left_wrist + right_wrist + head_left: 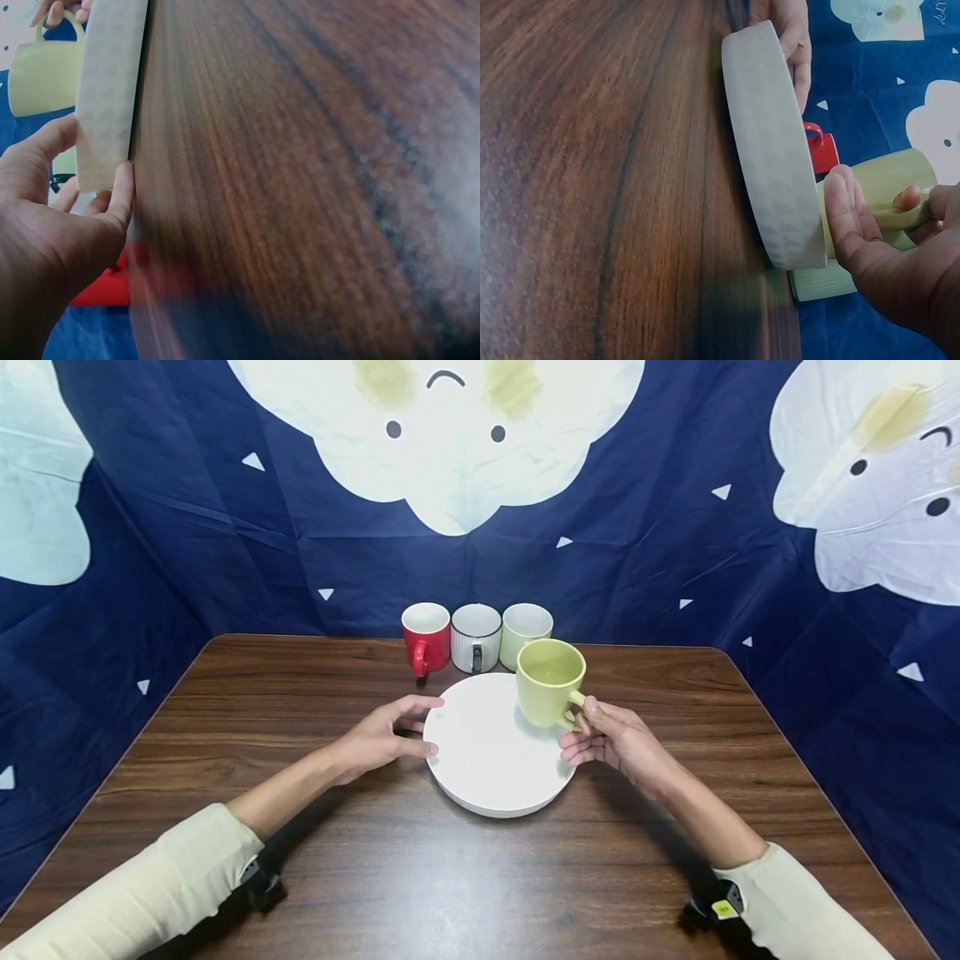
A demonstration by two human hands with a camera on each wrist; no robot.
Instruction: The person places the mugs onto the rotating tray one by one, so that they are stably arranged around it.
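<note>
A yellow-green mug [542, 693] is over the right rear part of a thick, white round disc-shaped stand [487, 752]. My right hand [618, 739] pinches the mug's handle between thumb and fingers, with its lower fingers beside the stand's right edge. Whether the mug's base touches the stand, I cannot tell. At the stand's left edge, my left hand [386, 735] rests with spread, fairly straight fingers and thumb touching the rim. In the left wrist view these fingers [120, 195] lie along the stand's side wall [109, 97].
Behind the stand, a red mug [426, 643], a white ribbed mug [476, 643] with a dark rim and a pale green mug [525, 625] stand side by side near the far edge of the wooden table [480, 893]. A blue cloth [225, 552] with white clouds hangs behind.
</note>
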